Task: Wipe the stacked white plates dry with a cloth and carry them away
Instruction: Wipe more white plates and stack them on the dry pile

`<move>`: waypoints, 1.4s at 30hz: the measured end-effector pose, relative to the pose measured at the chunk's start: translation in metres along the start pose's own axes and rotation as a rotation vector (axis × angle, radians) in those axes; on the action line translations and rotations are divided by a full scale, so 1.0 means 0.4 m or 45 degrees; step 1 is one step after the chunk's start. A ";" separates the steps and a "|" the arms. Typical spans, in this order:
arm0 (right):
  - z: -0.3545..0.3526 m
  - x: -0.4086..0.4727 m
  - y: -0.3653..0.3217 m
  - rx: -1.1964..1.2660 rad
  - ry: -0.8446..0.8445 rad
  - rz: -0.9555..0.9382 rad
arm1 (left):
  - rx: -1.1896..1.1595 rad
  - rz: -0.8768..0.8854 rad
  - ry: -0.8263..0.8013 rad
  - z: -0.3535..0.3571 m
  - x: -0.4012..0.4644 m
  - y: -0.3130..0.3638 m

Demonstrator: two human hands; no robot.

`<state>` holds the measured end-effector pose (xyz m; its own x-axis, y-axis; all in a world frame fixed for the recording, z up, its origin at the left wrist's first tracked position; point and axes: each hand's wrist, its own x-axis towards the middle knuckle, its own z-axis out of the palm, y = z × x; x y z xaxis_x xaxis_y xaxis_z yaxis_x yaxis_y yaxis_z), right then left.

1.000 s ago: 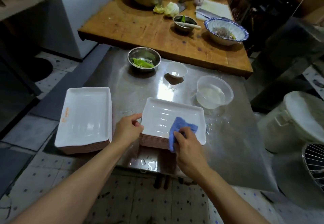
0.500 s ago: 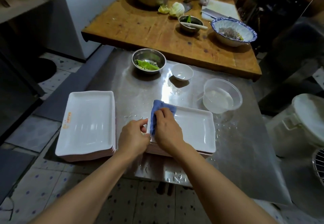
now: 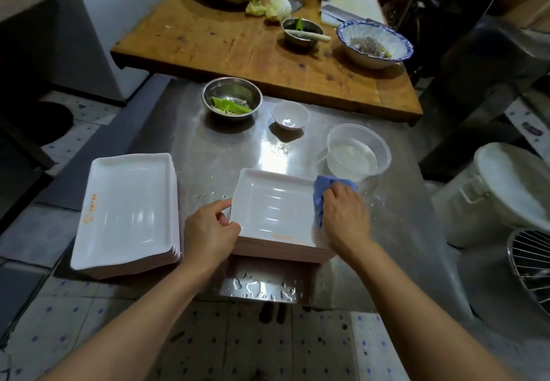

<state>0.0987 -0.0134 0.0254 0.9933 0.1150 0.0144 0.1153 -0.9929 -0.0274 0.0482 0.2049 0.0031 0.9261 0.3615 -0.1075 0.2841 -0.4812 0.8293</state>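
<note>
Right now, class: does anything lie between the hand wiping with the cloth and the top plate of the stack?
Only the blue cloth itself: the right hand presses it onto the top white plate. Nothing else intervenes.

Orange print on both plate stacks (image 3: 89, 211) (image 3: 282, 236) is too small to read.

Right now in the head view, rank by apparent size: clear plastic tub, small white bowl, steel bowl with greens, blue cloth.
1. Clear plastic tub
2. Steel bowl with greens, though it sits farther back, so the true order is unsure
3. Small white bowl
Blue cloth: mostly hidden under the right hand, unrankable.
</note>
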 end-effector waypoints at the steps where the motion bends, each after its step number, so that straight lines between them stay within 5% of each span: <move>1: -0.004 -0.014 -0.001 0.019 -0.032 0.020 | -0.003 -0.004 -0.004 0.001 -0.001 -0.003; 9: -0.025 -0.114 -0.106 0.633 -0.256 -0.170 | -0.247 -0.149 -0.139 -0.002 0.007 -0.031; 15: 0.012 -0.097 -0.257 0.732 -0.210 -0.387 | -0.211 -0.136 -0.179 -0.004 0.018 -0.038; 22: 0.034 -0.127 -0.206 0.514 -0.124 -0.525 | -0.021 -0.040 -0.072 0.004 0.003 -0.017; 29: 0.013 -0.181 0.007 0.140 0.009 -0.231 | 0.181 0.088 -0.016 0.008 -0.020 0.012; 35: -0.008 -0.185 0.052 0.020 -0.032 -0.276 | 0.267 0.094 0.032 0.011 -0.032 0.029; 39: -0.045 -0.203 0.064 0.603 0.096 0.056 | 0.637 0.168 0.103 0.019 -0.053 0.057; 42: -0.069 -0.226 0.089 1.004 0.122 0.265 | 0.656 0.580 0.085 0.046 -0.092 0.093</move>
<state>0.0125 -0.0600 0.0506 0.9940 -0.1080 0.0160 -0.0618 -0.6775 -0.7329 0.0291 0.1588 0.0279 0.9685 0.0736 0.2378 -0.0329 -0.9091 0.4153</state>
